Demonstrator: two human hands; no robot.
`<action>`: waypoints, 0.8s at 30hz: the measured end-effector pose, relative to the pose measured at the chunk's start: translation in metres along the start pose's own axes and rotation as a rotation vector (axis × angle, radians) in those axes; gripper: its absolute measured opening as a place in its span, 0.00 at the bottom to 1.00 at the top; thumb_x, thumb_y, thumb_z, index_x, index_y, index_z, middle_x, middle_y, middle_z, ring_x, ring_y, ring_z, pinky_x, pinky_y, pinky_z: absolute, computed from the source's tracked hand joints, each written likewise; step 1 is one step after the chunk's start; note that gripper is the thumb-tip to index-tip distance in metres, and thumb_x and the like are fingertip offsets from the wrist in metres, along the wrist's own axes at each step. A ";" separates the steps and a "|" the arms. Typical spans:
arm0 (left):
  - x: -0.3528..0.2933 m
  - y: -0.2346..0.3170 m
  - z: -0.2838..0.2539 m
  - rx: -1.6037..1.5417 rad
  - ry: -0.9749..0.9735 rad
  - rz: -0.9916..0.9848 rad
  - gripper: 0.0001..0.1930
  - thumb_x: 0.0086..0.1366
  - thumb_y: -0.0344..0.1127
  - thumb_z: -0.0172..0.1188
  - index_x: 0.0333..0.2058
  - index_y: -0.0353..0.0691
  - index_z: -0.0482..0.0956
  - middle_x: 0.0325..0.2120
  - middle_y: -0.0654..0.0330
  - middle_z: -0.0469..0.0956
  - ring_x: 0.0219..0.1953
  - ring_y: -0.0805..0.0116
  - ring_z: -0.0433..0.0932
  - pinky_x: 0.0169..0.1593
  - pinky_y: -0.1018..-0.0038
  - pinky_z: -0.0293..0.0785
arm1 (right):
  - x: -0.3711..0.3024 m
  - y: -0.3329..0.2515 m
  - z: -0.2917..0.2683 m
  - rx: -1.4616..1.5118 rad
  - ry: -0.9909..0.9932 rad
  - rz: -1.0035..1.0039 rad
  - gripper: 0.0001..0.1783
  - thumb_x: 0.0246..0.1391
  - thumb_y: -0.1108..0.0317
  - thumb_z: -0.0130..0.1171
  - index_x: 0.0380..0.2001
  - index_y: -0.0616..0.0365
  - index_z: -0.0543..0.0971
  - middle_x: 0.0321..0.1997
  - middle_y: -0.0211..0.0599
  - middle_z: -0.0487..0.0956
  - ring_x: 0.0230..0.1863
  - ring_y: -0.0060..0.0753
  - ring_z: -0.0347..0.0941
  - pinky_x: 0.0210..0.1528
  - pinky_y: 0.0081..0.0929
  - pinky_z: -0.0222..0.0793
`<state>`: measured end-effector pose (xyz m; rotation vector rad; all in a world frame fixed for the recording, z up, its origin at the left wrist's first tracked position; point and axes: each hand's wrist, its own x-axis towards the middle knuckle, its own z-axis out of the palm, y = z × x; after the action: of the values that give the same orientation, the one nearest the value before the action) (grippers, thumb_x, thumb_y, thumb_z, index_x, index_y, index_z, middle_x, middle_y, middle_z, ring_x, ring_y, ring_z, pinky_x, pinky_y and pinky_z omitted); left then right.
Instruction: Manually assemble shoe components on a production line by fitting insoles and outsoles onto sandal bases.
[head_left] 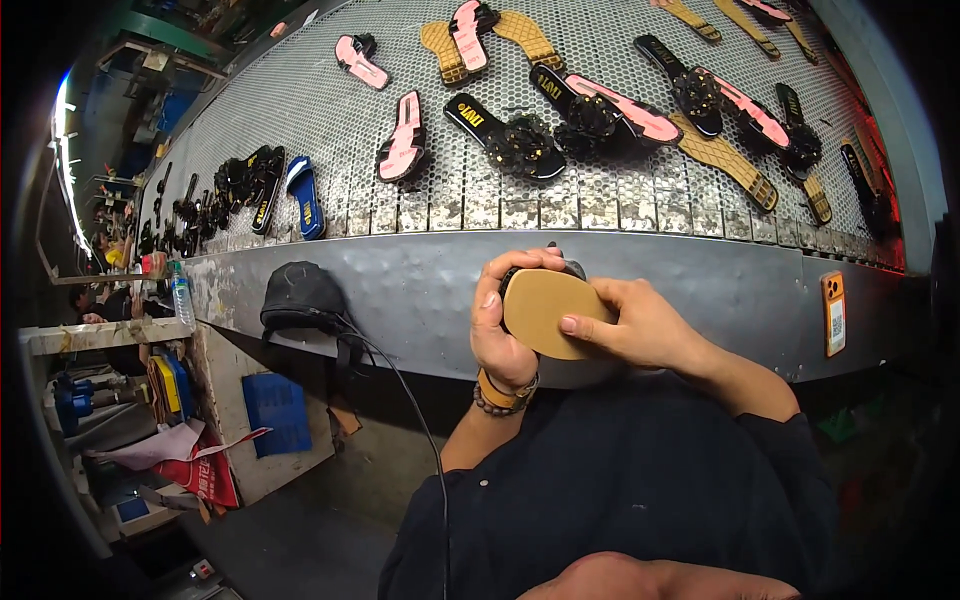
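In front of my body, above the grey metal ledge (430, 290), I hold a sandal with its smooth tan sole (550, 315) turned up toward me. My left hand (500, 325) wraps round the left side and far edge, its wrist wearing a beaded bracelet and a brown band. On the right, my right hand (640, 325) grips the edge with the thumb lying flat on the sole. A dark part shows behind the far edge; the rest of the upper is hidden. Beyond my hands, a black sandal with a ruffled flower (525, 150) lies on the perforated metal conveyor (330, 130).
Several more black flowered sandals, pink-lined ones (403, 140) and tan patterned soles (730, 160) lie across the conveyor. A blue sandal (306, 200) is near its edge. A black pouch (302, 297) with a cable (425, 420), a phone (834, 312) and a water bottle (182, 295) rest along the ledge.
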<state>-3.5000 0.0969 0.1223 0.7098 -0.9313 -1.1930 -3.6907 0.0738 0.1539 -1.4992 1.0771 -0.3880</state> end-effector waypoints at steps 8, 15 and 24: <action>-0.004 -0.003 0.009 0.071 0.003 -0.055 0.29 0.74 0.46 0.34 0.56 0.27 0.72 0.53 0.38 0.80 0.60 0.52 0.76 0.67 0.56 0.69 | -0.004 -0.006 -0.012 -0.042 0.026 0.021 0.31 0.60 0.42 0.67 0.42 0.66 0.85 0.28 0.51 0.85 0.30 0.46 0.84 0.36 0.40 0.77; -0.004 0.009 0.035 0.461 0.044 -0.069 0.21 0.80 0.36 0.47 0.61 0.24 0.72 0.57 0.39 0.80 0.58 0.58 0.80 0.63 0.64 0.75 | -0.009 0.005 -0.009 -0.134 0.166 -0.025 0.29 0.60 0.42 0.66 0.39 0.62 0.85 0.29 0.51 0.86 0.32 0.52 0.85 0.36 0.45 0.78; 0.018 0.004 0.005 0.270 0.411 0.064 0.21 0.83 0.40 0.45 0.59 0.25 0.72 0.57 0.38 0.78 0.60 0.52 0.79 0.62 0.58 0.78 | -0.003 0.070 -0.078 0.680 -0.150 -0.055 0.23 0.55 0.69 0.75 0.51 0.68 0.80 0.46 0.37 0.86 0.39 0.26 0.82 0.45 0.27 0.80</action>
<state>-3.5005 0.0808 0.1319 1.0867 -0.7656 -0.8275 -3.7794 0.0368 0.1110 -0.9314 0.6839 -0.5992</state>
